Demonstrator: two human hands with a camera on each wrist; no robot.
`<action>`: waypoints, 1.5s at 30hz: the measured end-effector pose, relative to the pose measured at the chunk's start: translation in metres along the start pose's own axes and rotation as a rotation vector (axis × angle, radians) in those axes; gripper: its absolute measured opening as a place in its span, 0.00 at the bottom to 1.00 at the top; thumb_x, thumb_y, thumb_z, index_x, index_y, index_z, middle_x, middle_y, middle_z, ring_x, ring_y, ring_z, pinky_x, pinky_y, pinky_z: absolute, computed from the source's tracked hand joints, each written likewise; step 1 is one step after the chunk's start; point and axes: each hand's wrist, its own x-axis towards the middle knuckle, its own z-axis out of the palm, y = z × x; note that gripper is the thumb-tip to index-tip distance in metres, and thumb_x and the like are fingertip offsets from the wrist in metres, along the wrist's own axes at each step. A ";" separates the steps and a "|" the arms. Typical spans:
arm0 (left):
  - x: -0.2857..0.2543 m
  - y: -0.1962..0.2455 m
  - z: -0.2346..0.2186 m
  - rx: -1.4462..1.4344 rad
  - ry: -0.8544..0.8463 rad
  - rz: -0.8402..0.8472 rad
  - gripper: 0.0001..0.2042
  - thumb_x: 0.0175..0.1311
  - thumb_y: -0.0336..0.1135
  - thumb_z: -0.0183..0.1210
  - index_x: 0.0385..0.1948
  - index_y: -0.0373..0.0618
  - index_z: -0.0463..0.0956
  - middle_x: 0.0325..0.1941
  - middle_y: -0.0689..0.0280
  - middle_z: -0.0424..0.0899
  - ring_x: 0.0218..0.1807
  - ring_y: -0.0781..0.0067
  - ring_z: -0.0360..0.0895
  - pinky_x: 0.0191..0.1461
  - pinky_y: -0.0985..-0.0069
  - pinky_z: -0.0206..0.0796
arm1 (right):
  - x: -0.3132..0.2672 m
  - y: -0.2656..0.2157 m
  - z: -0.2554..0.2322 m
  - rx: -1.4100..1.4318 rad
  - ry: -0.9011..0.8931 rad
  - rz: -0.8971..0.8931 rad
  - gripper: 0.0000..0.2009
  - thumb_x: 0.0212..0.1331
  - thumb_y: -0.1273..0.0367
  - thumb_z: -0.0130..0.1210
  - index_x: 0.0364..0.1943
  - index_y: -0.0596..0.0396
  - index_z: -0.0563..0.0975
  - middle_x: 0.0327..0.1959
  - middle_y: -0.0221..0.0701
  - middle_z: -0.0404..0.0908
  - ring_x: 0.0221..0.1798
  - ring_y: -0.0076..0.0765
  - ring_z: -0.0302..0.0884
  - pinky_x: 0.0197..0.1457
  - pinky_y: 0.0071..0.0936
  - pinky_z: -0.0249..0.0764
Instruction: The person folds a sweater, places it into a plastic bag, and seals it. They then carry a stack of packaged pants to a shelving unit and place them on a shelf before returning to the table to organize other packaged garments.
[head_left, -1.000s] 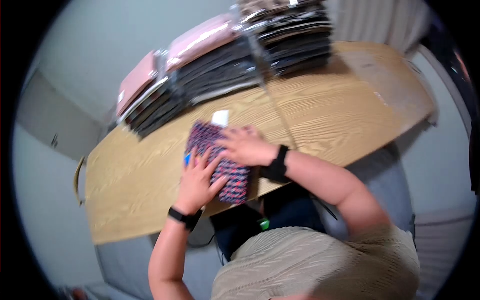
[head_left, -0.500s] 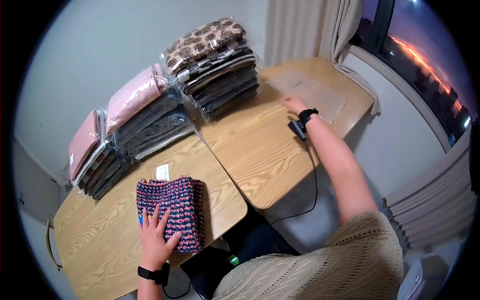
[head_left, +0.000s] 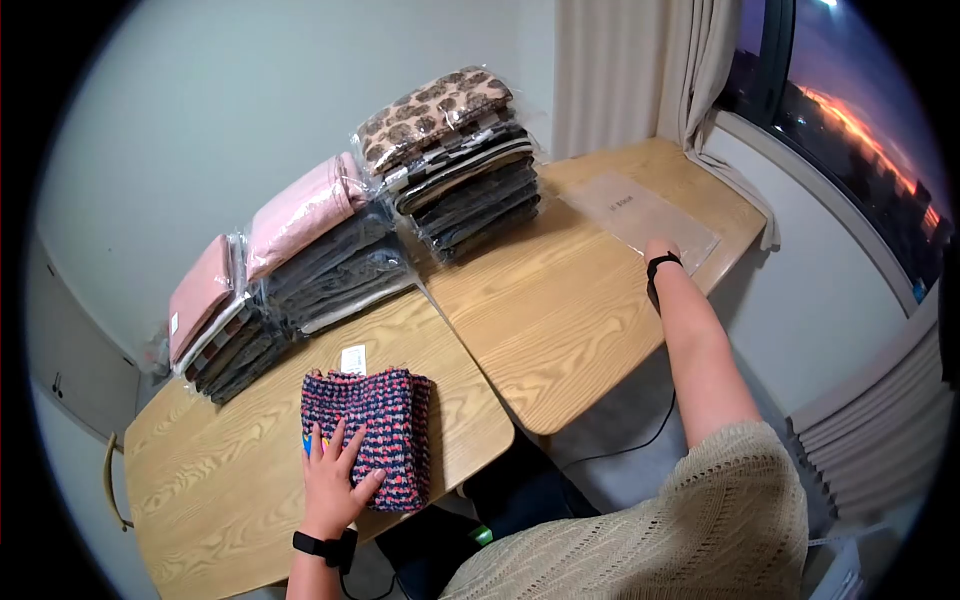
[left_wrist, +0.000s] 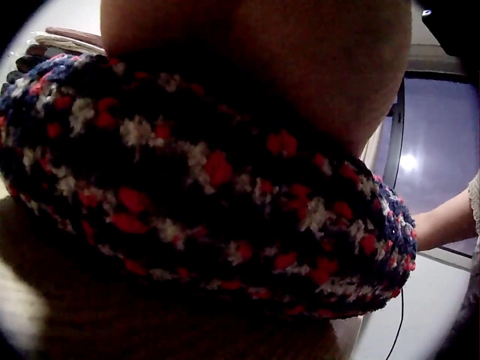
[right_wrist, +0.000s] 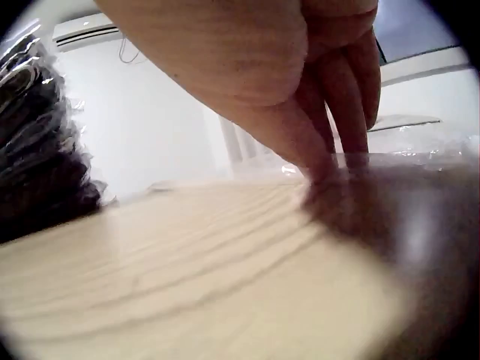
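A folded, chunky knitted piece [head_left: 385, 425] in navy, red and white lies at the front edge of the wooden table. My left hand [head_left: 335, 485] rests on its left part with fingers spread; a blue and yellow patch shows beside the fingertips. From its far edge sticks a white tag [head_left: 353, 360]. In the left wrist view the knit's thick folded edge [left_wrist: 225, 195] lies under the hand. Far to the right, my right hand [head_left: 662, 248] is at the near edge of a flat clear plastic bag [head_left: 625, 205]. The right wrist view shows thumb and fingers [right_wrist: 349, 112] pinching the bag's edge.
Three stacks of bagged folded textiles line the back: a pink-topped one [head_left: 205, 290], another pink-topped one [head_left: 305, 215] and a leopard-print-topped one [head_left: 435, 115]. A seam [head_left: 455, 330] divides the table. A curtain [head_left: 695, 80] and window stand at the right.
My right hand has left the knitted piece and moved far right to the clear bag. The left hand stays on the knit. The head view has swung towards the right.
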 end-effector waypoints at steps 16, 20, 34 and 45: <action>-0.005 -0.006 0.000 0.038 0.062 0.015 0.30 0.55 0.57 0.55 0.61 0.62 0.66 0.66 0.60 0.64 0.69 0.42 0.51 0.68 0.47 0.42 | -0.207 -0.131 -0.148 1.722 0.019 -0.778 0.06 0.56 0.76 0.45 0.33 0.58 0.74 0.48 0.26 0.74 0.35 0.18 0.68 0.39 0.21 0.68; -0.007 -0.007 0.002 0.082 0.096 -0.009 0.30 0.55 0.58 0.54 0.61 0.63 0.66 0.66 0.60 0.64 0.69 0.42 0.51 0.68 0.47 0.42 | -0.333 -0.203 -0.186 1.724 -0.327 -1.340 0.07 0.55 0.76 0.44 0.36 0.58 0.72 0.70 0.30 0.53 0.54 0.22 0.66 0.56 0.19 0.63; -0.024 -0.011 0.023 -0.214 0.302 -0.027 0.26 0.50 0.61 0.54 0.46 0.54 0.78 0.54 0.57 0.74 0.57 0.55 0.67 0.57 0.57 0.58 | -0.620 -0.506 -0.090 0.486 -0.459 -2.387 0.10 0.55 0.71 0.43 0.39 0.53 0.73 0.66 0.45 0.61 0.61 0.51 0.65 0.62 0.37 0.62; -0.031 -0.018 0.031 -0.098 0.603 0.023 0.26 0.44 0.60 0.59 0.43 0.56 0.77 0.52 0.65 0.74 0.57 0.59 0.67 0.59 0.55 0.54 | -0.637 -0.608 0.041 -0.367 -0.987 -2.149 0.26 0.58 0.49 0.49 0.47 0.59 0.75 0.49 0.39 0.77 0.49 0.39 0.71 0.52 0.36 0.68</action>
